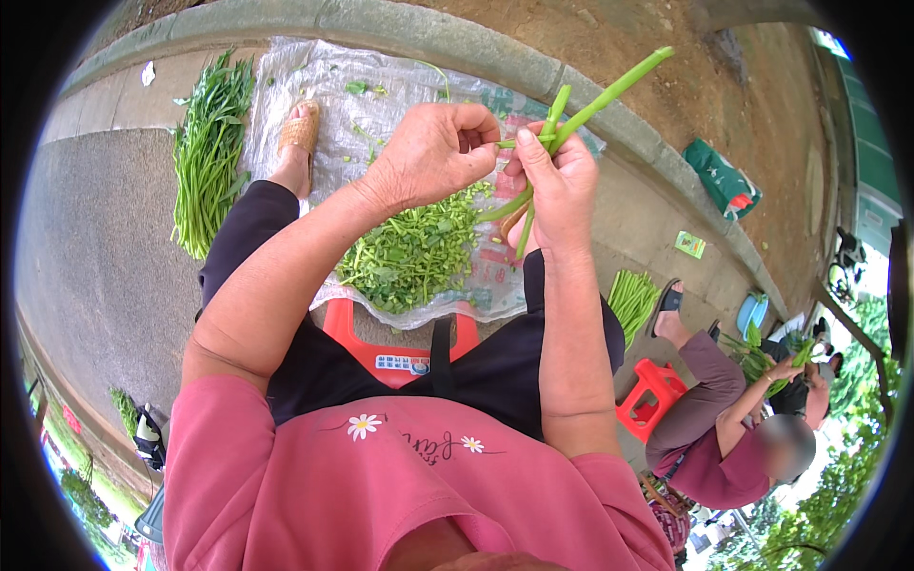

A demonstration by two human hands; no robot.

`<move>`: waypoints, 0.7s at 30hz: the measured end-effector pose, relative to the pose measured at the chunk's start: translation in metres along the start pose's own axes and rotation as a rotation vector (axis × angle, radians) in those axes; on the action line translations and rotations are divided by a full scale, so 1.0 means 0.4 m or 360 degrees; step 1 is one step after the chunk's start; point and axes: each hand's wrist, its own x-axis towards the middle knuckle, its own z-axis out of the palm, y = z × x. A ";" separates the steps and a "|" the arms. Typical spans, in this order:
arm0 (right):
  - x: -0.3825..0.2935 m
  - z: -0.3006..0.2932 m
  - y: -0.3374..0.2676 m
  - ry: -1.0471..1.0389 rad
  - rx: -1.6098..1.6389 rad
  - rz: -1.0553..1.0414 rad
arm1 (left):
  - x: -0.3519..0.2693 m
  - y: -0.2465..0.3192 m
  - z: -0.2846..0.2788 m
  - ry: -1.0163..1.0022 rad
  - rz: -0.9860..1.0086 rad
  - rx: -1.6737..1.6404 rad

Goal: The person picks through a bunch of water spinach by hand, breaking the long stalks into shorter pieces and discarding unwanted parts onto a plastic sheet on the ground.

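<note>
My right hand (553, 182) grips a few thick green vegetable stems (614, 89), which look like water spinach. They cross between thumb and fingers, and their lower ends hang below the palm. From the left, my left hand (439, 157) pinches the end of a thin green piece (508, 143) that reaches across to the stems at my right thumb. Beneath my hands lies a heap of short cut stems and leaves (407, 260) on a whitish woven plastic sheet (339, 78). Scraps are scattered over the sheet, between my feet.
A long leafy bundle (211, 157) lies left of the sheet. Beyond runs a stone curb (443, 36). At right are a bundle of stems (632, 303), a green bag (721, 178), a red stool (650, 400) and a seated person (742, 457) holding greens.
</note>
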 end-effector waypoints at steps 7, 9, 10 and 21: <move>0.001 -0.003 0.001 0.0040 -0.0093 -0.0088 | -0.003 -0.006 0.009 0.0083 0.0069 -0.0212; -0.002 0.000 0.000 0.0076 -0.0118 -0.0113 | -0.004 -0.007 0.013 0.0088 0.0030 -0.0374; -0.003 0.003 0.001 0.0065 -0.0035 -0.0111 | -0.004 -0.009 0.016 0.0104 -0.0006 -0.0495; 0.001 -0.030 -0.052 0.0170 0.0440 -0.0049 | -0.009 -0.038 -0.008 -0.0273 -0.0324 -0.0051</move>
